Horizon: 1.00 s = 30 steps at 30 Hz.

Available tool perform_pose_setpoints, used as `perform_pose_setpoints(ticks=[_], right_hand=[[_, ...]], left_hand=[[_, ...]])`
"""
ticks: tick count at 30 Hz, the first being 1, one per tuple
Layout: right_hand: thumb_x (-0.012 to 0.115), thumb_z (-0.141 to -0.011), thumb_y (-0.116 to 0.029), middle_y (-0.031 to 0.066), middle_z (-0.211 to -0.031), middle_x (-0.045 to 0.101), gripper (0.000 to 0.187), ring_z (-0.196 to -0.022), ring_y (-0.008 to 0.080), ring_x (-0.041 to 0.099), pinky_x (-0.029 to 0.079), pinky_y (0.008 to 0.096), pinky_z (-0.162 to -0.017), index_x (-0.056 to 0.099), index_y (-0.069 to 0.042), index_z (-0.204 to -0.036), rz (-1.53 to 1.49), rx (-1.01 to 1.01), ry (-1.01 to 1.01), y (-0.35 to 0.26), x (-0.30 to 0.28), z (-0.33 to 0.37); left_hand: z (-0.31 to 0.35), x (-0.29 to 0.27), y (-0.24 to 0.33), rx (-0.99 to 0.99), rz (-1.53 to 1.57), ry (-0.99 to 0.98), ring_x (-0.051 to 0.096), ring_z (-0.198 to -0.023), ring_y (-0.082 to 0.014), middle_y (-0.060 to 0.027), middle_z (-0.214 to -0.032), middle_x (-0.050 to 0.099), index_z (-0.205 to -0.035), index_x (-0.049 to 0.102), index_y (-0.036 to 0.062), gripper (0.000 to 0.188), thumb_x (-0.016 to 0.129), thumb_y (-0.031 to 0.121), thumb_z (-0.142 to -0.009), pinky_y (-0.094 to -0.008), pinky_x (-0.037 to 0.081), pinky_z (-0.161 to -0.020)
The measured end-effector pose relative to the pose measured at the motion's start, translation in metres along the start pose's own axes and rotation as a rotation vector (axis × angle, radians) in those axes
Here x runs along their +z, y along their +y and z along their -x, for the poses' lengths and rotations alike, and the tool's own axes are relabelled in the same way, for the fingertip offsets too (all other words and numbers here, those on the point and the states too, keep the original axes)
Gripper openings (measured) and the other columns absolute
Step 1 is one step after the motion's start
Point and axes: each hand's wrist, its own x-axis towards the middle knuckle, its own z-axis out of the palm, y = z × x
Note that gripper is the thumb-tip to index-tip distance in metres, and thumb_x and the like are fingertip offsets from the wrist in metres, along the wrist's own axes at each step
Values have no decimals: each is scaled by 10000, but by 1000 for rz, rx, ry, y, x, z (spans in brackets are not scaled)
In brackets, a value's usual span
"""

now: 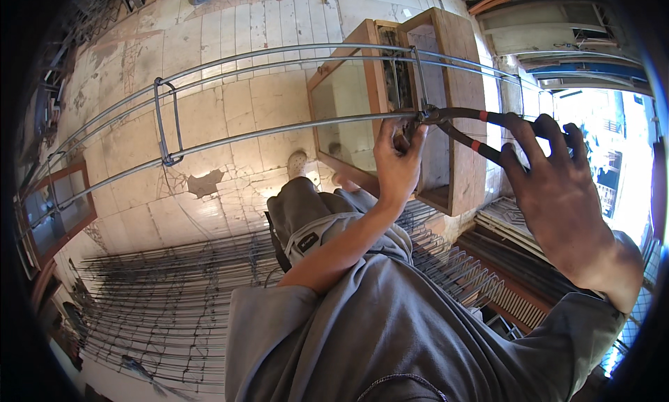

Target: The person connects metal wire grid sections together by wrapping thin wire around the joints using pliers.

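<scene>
A long cage of grey steel rods (293, 126) runs across the view, with square wire stirrups (160, 123) set along it. My left hand (401, 158) is closed on the near rod where it meets a stirrup, thumb and fingers around the joint. My right hand (561, 193) grips the dark handles of a pair of nippers (460, 131) with red bands, the handles spread apart. The jaws of the nippers sit at that same joint, right beside my left fingertips. Whether tie wire is between the jaws is too small to tell.
Behind the joint stands a wooden cabinet (463, 116) with a mirrored or glass door (345, 109). Bundles of bars and mesh (174, 290) lie at lower left. A framed pane (59, 207) stands at far left. The tiled floor (244, 158) has a broken patch.
</scene>
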Motion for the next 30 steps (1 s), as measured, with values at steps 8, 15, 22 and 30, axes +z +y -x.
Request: perform_pose_setpoints(ticks=[8, 15, 22, 30], right_hand=[[602, -880, -50, 169, -1073, 587, 210, -862, 332, 626, 497, 436, -752, 615, 25, -1076, -454, 102, -22, 16, 4, 7], [479, -1007, -284, 148, -938, 670, 350, -668, 219, 667, 536, 347, -588, 590, -34, -1226, -886, 333, -342, 62, -1, -30], [630, -900, -202, 118, -906, 654, 338, -705, 225, 654, 525, 368, -677, 586, -25, -1184, -601, 184, 9, 54, 16, -17], [625, -873, -263, 59, -1304, 536, 674, -1218, 244, 504, 391, 439, -1119, 362, -230, -1493, 628, 85, 456, 27, 72, 1]], left_hand=[[52, 9, -12, 386, -22, -77, 403, -780, -94, -28, -927, 412, -1098, 407, 63, 504, 807, 123, -796, -238, 360, -674], [5, 36, 71, 873, -482, -117, 537, -1059, -293, -207, -1143, 512, -1168, 467, -12, 664, 863, 186, -673, -417, 448, -897], [-11, 64, 56, 858, -682, -231, 607, -902, -332, -194, -970, 588, -1100, 489, -54, 610, 837, 126, -632, -445, 477, -829], [-31, 47, 70, 647, -407, -560, 612, -1025, -382, -239, -1054, 597, -1170, 492, -72, 703, 867, 172, -628, -500, 486, -892]])
